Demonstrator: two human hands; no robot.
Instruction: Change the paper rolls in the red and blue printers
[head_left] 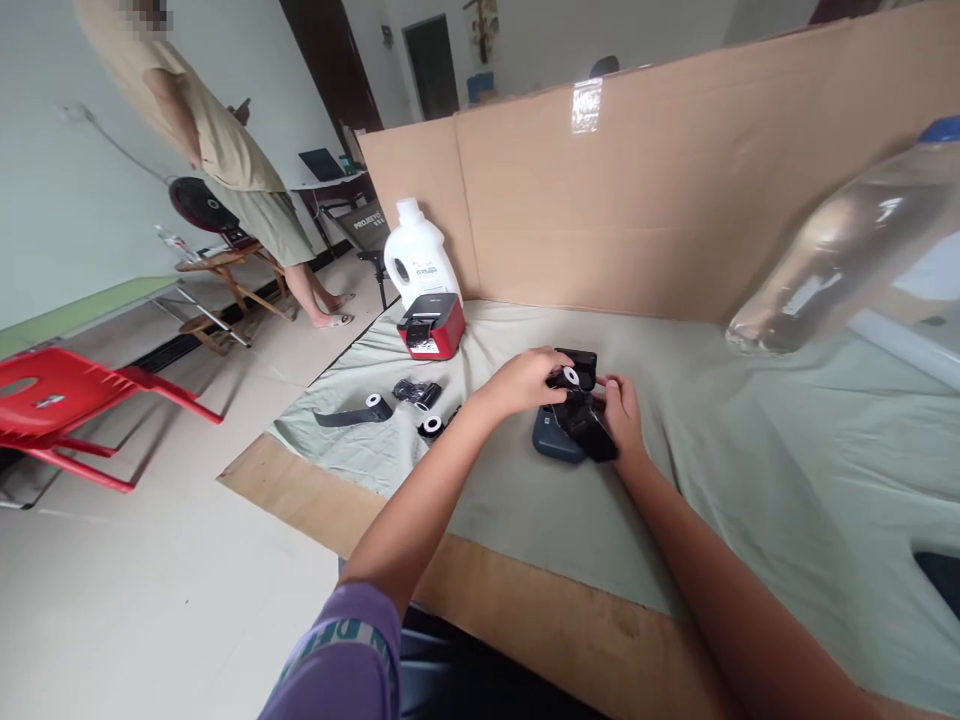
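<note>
In the head view, my left hand (538, 382) pinches a black paper roll (571, 376) with a white core, over a small dark blue printer (555, 438). The printer's black lid (581, 358) stands raised behind the roll. A loose black strip (592, 430) hangs from the roll across the printer's front. On the right side, my right hand (624, 408) is closed around the printer's edge, its fingers partly hidden by the strip. To the left lie a partly unrolled black roll (375, 406), another roll (430, 428) half behind my forearm, and a roll in crumpled plastic wrap (417, 394).
A red and black box-shaped printer (442, 335) stands before a white jug (424, 255). Cardboard (637, 190) walls the back of the cloth-covered table (502, 520). A large clear bottle (817, 260) leans at right. A person (232, 160) stands beyond, near a red chair (67, 400).
</note>
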